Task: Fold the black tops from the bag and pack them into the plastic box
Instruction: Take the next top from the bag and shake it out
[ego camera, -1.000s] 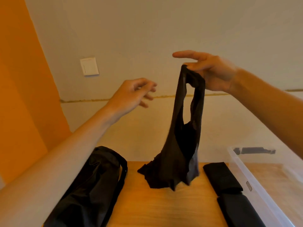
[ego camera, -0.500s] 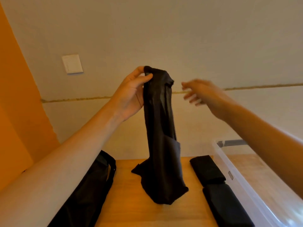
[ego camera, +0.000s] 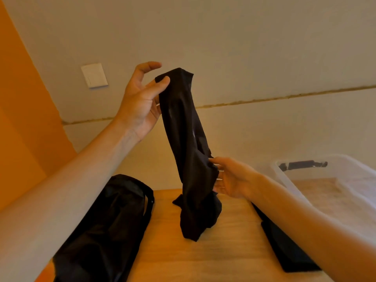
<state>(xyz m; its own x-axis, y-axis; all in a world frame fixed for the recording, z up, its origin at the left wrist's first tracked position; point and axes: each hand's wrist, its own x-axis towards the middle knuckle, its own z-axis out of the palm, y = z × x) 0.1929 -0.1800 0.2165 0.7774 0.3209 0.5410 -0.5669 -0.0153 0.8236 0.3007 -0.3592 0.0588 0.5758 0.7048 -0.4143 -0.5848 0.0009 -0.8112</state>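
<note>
Left hand (ego camera: 140,104) pinches the black top (ego camera: 189,151) by its upper end, hanging over the desk (ego camera: 223,251); right hand (ego camera: 230,178), fingers loose, touches mid-cloth (best find a seam, then spread it flat).

One black bag (ego camera: 105,220), one clear plastic box (ego camera: 284,180), one hanging black top (ego camera: 187,139), two folded tops (ego camera: 289,253) lower right, one wall switch (ego camera: 94,75).

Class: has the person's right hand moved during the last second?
Yes. The right hand dropped from above the wall seam to below it, level with the rim of the plastic box.
</note>
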